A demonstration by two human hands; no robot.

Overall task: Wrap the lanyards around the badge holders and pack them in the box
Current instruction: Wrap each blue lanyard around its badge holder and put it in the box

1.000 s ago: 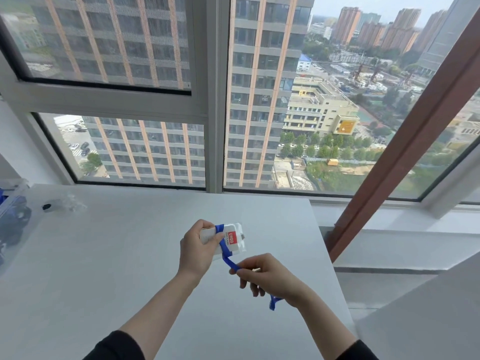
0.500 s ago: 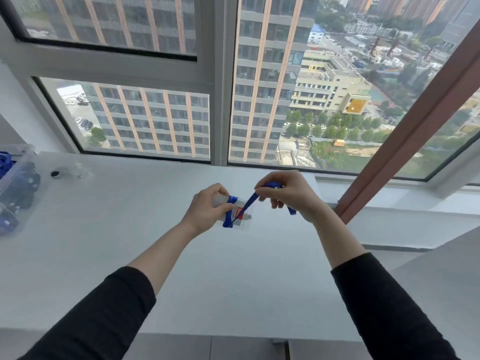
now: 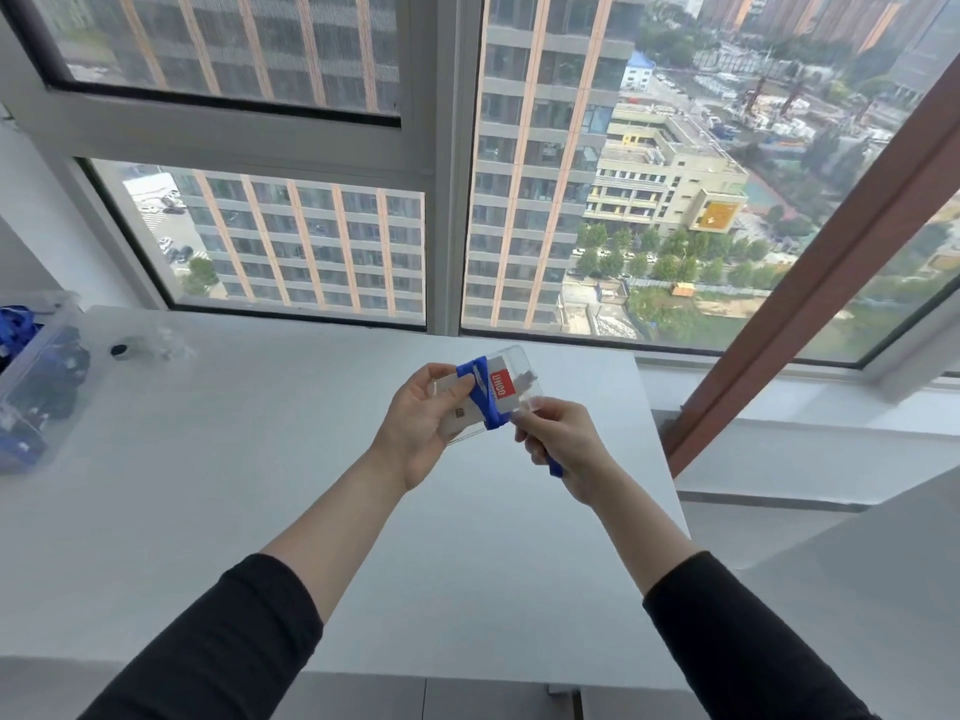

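Observation:
A clear badge holder (image 3: 511, 384) with a red label card sits in my left hand (image 3: 421, 420), held above the white table (image 3: 260, 511). A blue lanyard (image 3: 480, 389) runs diagonally across the holder's face in a couple of turns. My right hand (image 3: 563, 441) pinches the lanyard's free end just below the holder's lower right corner; a short blue tail sticks out under the palm. A clear plastic box (image 3: 39, 381) stands at the table's far left with dark and blue wrapped items inside.
A crumpled clear plastic wrapper with a small dark piece (image 3: 148, 349) lies near the box. The table ends at a large window (image 3: 447, 200). A brown slanted beam (image 3: 810, 267) and a grey ledge lie past the table's right edge.
My right hand has come down from above the holder to its lower right corner, pulling the lanyard across the face. The holder has turned face up in my left hand.

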